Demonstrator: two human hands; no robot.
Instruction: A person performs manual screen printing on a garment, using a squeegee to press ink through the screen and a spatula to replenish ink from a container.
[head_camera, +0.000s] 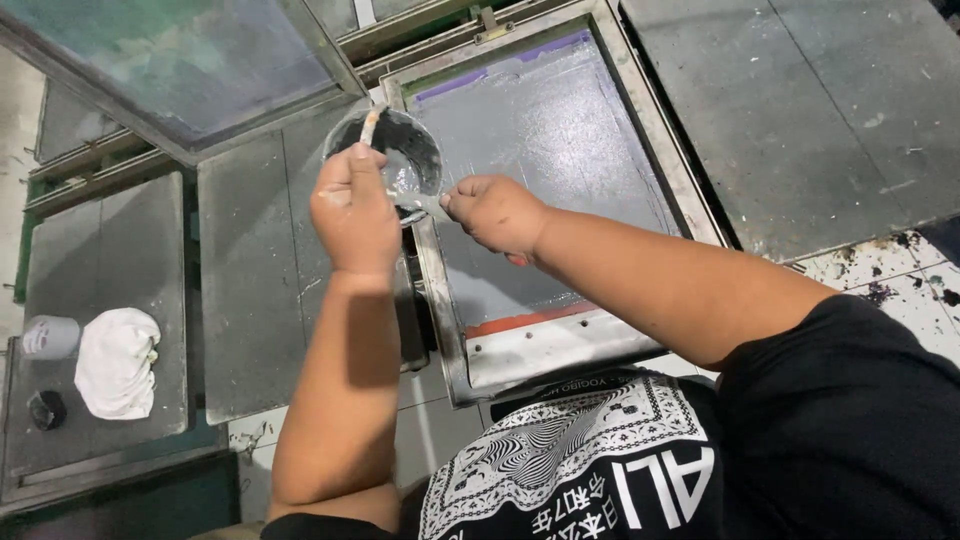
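Left hand (352, 208) clamped on rim of bowl (400, 150), bowl at 1 o'clock from it, tilted. Right hand (497, 212) clamped on scraper (418, 204); its long axis runs 3 to 9 o'clock into bowl. Both hands near, above frame (655, 130) edge. Cloth (117, 362) on surface, well apart at 8 o'clock.

The round container (405, 150) at upper centre looks like plastic, its inside coated in glossy, wet grey paste. The screen frame (560, 345) beneath is dull, paint-smeared metal around a smooth, matt grey mesh (560, 150). At lower left, a crumpled white cloth (117, 362) lies on a scuffed, matt grey board (100, 270).
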